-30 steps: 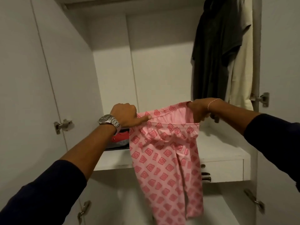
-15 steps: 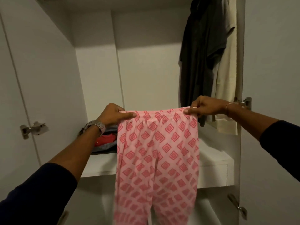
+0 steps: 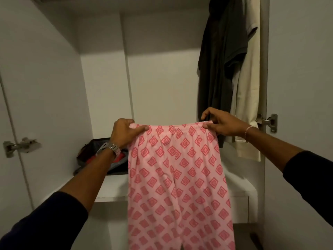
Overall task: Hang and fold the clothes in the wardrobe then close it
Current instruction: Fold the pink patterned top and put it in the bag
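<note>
I see pants (image 3: 178, 177) hung flat before the wardrobe (image 3: 162, 69), left hand (image 3: 124, 131) and right hand (image 3: 223, 124) pinching the waistband corners. Waistband now stretched wider, flatter than before.

Light: we see dim, warm indoor light falling from above and behind us.
Shadows: deep under the wardrobe (image 3: 54, 87) top and behind the hanging shirts (image 3: 221, 69).
Blur: the pink trousers (image 3: 178, 177) soften toward the bottom.
Edges: wide-angle bending of door lines.
</note>
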